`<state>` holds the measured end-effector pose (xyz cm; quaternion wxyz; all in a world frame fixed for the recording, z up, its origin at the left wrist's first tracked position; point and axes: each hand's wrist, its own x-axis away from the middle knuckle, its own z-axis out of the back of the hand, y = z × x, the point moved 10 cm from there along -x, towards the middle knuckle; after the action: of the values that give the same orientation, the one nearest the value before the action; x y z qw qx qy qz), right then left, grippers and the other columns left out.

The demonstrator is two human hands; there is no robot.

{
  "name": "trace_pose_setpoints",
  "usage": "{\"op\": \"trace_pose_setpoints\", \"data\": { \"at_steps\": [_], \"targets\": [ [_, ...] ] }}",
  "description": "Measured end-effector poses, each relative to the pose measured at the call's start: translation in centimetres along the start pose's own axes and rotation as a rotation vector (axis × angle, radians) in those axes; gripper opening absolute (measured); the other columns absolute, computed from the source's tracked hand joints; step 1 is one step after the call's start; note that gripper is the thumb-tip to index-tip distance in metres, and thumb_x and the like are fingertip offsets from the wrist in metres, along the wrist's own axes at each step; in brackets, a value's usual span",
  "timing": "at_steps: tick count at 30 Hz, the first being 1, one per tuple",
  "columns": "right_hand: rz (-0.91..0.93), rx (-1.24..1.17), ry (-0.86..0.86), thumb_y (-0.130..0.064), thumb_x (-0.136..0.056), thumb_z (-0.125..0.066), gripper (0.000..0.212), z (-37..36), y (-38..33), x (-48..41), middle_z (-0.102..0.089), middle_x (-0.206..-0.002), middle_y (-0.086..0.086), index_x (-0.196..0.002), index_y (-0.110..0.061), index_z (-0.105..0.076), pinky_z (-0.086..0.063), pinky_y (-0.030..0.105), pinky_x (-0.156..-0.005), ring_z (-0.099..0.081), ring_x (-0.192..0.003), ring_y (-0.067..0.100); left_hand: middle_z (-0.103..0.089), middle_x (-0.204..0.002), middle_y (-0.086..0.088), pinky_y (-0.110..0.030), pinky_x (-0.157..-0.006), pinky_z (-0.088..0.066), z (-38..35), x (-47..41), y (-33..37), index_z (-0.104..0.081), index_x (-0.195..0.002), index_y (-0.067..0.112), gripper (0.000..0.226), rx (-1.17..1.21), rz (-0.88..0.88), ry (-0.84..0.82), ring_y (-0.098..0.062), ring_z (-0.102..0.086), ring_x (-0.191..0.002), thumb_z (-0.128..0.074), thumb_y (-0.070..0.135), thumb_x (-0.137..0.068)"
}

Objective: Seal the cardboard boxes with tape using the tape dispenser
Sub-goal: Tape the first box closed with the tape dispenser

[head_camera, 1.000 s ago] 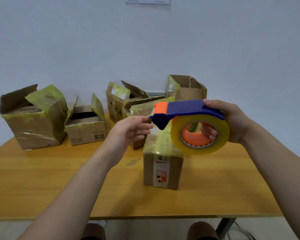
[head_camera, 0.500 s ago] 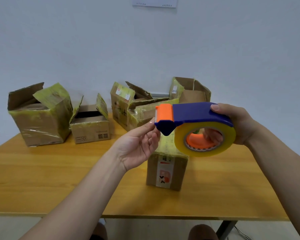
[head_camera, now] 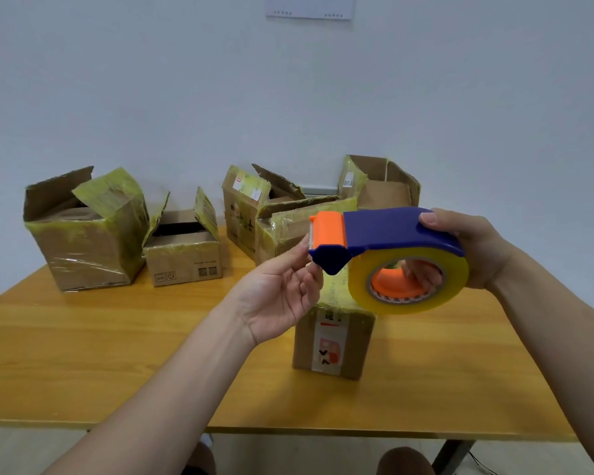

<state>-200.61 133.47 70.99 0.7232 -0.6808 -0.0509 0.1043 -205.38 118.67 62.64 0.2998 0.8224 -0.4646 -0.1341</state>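
Observation:
My right hand (head_camera: 474, 248) grips a blue and orange tape dispenser (head_camera: 381, 231) loaded with a yellowish roll of clear tape (head_camera: 408, 296), held in the air above a small closed cardboard box (head_camera: 333, 341) with a label on its front. My left hand (head_camera: 282, 296) is palm up, with its fingertips touching the dispenser's orange cutter end, where the tape edge lies. Whether the fingers pinch the tape end I cannot tell.
Several open, tape-wrapped cardboard boxes stand along the back of the wooden table (head_camera: 83, 354): a large one (head_camera: 83, 241) at the left, a small one (head_camera: 182, 255) beside it, and three (head_camera: 288, 214) clustered behind the dispenser. The white wall is close behind them.
My left hand turned palm up and moved right to the cutter end of the dispenser. The view shifted slightly, and the dispenser stays held above the closed box.

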Motion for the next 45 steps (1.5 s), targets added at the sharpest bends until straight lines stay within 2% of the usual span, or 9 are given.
{"op": "trace_pose_setpoints", "data": {
  "at_steps": [4,9,13,20,24,28,30,37,45],
  "targets": [
    [-0.03,0.046,0.045,-0.061,-0.042,-0.095,0.083,1.0,0.1,0.0,-0.073,-0.075,0.008,-0.098,-0.006,-0.071,-0.057,0.027,-0.053,-0.069,-0.059,0.017,-0.07,-0.079,-0.008,-0.015,-0.052,-0.055,0.6,0.4,0.9,-0.083,-0.093,0.003,0.016,-0.186,-0.002,0.094,-0.009,-0.068,-0.061,-0.076,0.005,-0.079],
    [-0.075,0.105,0.02,-0.063,-0.04,-0.095,0.067,1.0,0.3,0.2,-0.075,-0.088,0.008,-0.09,-0.019,-0.08,-0.059,0.027,-0.059,-0.072,-0.072,0.02,-0.072,-0.079,-0.01,-0.016,-0.049,-0.054,1.2,0.6,2.9,-0.071,-0.106,0.001,0.022,-0.451,0.026,0.233,-0.012,-0.07,-0.062,-0.052,0.001,-0.093],
    [-0.077,0.102,0.007,-0.064,-0.043,-0.094,0.066,0.6,0.0,0.1,-0.075,-0.088,0.007,-0.09,-0.02,-0.081,-0.059,0.028,-0.06,-0.072,-0.073,0.02,-0.072,-0.074,-0.006,-0.014,-0.049,-0.053,1.0,0.4,3.5,-0.076,-0.099,0.004,0.019,-0.563,0.02,0.254,-0.007,-0.068,-0.059,-0.072,0.013,-0.083],
    [-0.161,0.134,0.018,-0.062,-0.039,-0.095,0.079,0.4,0.9,0.3,-0.076,-0.095,0.009,-0.101,-0.016,-0.076,-0.059,0.029,-0.061,-0.074,-0.078,0.022,-0.072,-0.068,-0.007,-0.014,-0.051,-0.053,1.2,0.2,4.8,-0.073,-0.094,0.003,0.012,-0.792,-0.063,0.326,-0.005,-0.066,-0.054,-0.063,-0.003,-0.098],
    [-0.208,0.128,0.018,-0.052,-0.035,-0.096,0.07,0.7,1.0,1.4,-0.075,-0.082,0.01,-0.091,-0.014,-0.079,-0.058,0.028,-0.054,-0.071,-0.062,0.02,-0.071,-0.068,-0.006,-0.015,-0.053,-0.055,1.9,0.8,6.4,-0.075,-0.096,0.002,0.006,-0.821,-0.109,0.376,-0.005,-0.064,-0.052,-0.069,0.001,-0.095],
    [-0.282,0.15,0.073,-0.039,-0.044,-0.091,0.066,1.9,1.1,2.5,-0.071,-0.065,0.011,-0.095,-0.003,-0.069,-0.053,0.026,-0.044,-0.065,-0.046,0.018,-0.073,-0.076,-0.011,-0.019,-0.058,-0.058,2.8,1.3,6.3,-0.078,-0.101,0.001,0.012,-0.963,-0.099,0.407,-0.009,-0.067,-0.058,-0.077,0.007,-0.091],
    [-0.316,0.166,0.069,-0.04,-0.062,-0.084,0.051,1.5,1.1,2.9,-0.069,-0.06,0.01,-0.093,-0.002,-0.07,-0.052,0.025,-0.041,-0.062,-0.041,0.018,-0.075,-0.081,-0.013,-0.021,-0.06,-0.059,2.9,1.3,5.8,-0.078,-0.103,0.002,0.014,-1.036,-0.091,0.406,-0.012,-0.072,-0.064,-0.076,0.009,-0.092],
    [-0.362,0.267,0.02,-0.038,-0.079,-0.054,0.036,1.0,1.2,2.8,-0.068,-0.059,0.01,-0.077,-0.014,-0.081,-0.051,0.026,-0.043,-0.059,-0.04,0.018,-0.078,-0.079,-0.013,-0.022,-0.061,-0.059,1.3,1.3,6.0,-0.078,-0.097,0.007,0.007,-1.383,-0.094,0.394,-0.018,-0.077,-0.071,-0.075,0.012,-0.095],
    [-0.421,0.326,0.013,-0.043,-0.079,-0.065,0.041,1.2,1.7,2.6,-0.07,-0.073,0.016,-0.096,-0.007,-0.078,-0.055,0.029,-0.048,-0.062,-0.047,0.021,-0.077,-0.073,-0.01,-0.025,-0.062,-0.06,1.5,1.0,5.6,-0.078,-0.091,0.011,0.006,-1.562,-0.138,0.425,-0.018,-0.078,-0.069,-0.075,0.013,-0.096]
  ]
}}
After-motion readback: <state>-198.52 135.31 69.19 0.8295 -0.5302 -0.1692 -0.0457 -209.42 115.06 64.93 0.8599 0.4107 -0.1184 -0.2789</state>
